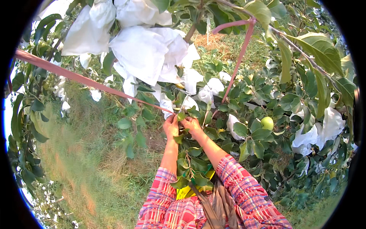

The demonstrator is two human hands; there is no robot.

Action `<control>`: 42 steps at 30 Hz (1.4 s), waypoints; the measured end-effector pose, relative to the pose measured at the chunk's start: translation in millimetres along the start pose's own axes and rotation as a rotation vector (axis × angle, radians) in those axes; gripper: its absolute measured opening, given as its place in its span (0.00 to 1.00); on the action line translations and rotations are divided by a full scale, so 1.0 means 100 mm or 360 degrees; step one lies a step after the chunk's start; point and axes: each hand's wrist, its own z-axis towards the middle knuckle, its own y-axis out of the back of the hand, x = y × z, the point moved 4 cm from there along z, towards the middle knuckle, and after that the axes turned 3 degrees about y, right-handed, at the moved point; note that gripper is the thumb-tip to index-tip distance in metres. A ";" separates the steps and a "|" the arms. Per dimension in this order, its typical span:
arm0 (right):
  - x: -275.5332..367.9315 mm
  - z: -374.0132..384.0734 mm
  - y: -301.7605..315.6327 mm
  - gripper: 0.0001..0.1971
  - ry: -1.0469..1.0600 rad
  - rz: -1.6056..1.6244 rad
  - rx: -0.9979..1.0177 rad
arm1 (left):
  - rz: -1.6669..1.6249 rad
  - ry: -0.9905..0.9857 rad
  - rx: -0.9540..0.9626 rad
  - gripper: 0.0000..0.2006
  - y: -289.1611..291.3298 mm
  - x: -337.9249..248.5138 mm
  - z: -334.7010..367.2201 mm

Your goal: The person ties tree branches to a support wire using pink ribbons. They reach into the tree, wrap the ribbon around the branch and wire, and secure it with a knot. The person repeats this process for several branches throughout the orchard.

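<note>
Both my hands meet among the leaves in the middle of the view. A long pink strap (87, 80) runs taut from the upper left down to my fingertips. My left hand (171, 128) is closed, pinching the strap's near end. Close beside it, my right hand (191, 124) is closed too, with thumb and fingers together at a leafy twig; what lies between them is too small to make out. Just above the hands hang white bags (166, 103) on the branches. Leaves partly cover the fingers and wrists.
Large white bags (139, 53) hang at the upper middle. Another pink strap (241, 53) drops from a branch (297, 45) at the upper right. A green apple (267, 123) shows among leaves on the right. Grass (91, 164) covers the ground at left. Something yellow (185, 192) lies against my front.
</note>
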 end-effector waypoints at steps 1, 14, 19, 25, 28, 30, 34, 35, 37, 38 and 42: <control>-0.02 0.04 0.03 0.20 0.0070 -0.0035 0.0065 | 0.0027 0.0093 0.0080 0.13 -0.01 0.04 0.02; -0.10 0.00 -0.10 0.17 0.0048 0.0107 0.0189 | -0.0218 0.0301 0.0248 0.12 0.28 0.13 0.02; -0.13 0.25 0.17 0.17 0.0010 0.0209 0.0167 | -0.0270 0.0303 0.0364 0.12 -0.06 0.23 0.17; -0.22 0.17 0.07 0.17 -0.0073 0.0236 0.0201 | 0.0041 -0.0077 0.0083 0.11 0.03 0.18 0.00; -0.26 0.19 0.05 0.16 -0.0076 0.0304 0.0207 | 0.0254 -0.0183 -0.0026 0.11 0.08 0.26 0.06; -0.35 0.25 0.07 0.13 -0.0011 0.0476 0.0276 | 0.0368 -0.0230 -0.0104 0.10 0.12 0.34 0.13; -0.43 0.43 0.10 0.10 -0.0082 0.0134 0.0053 | 0.0711 -0.0404 -0.0158 0.10 0.06 0.28 0.17; -0.41 0.36 0.12 0.13 0.0003 0.0273 0.0084 | 0.0720 -0.0370 -0.0120 0.10 0.02 0.22 0.10; -0.39 0.29 0.08 0.16 -0.0018 0.0232 0.0064 | 0.0895 -0.0369 -0.0087 0.12 -0.03 0.06 -0.01; -0.37 0.29 0.04 0.17 0.0011 0.0234 0.0045 | 0.1073 -0.0319 -0.0066 0.14 -0.04 -0.02 -0.01; -0.33 0.28 0.09 0.16 0.0150 0.0318 0.0096 | 0.1524 -0.0476 -0.0442 0.18 -0.20 -0.23 -0.14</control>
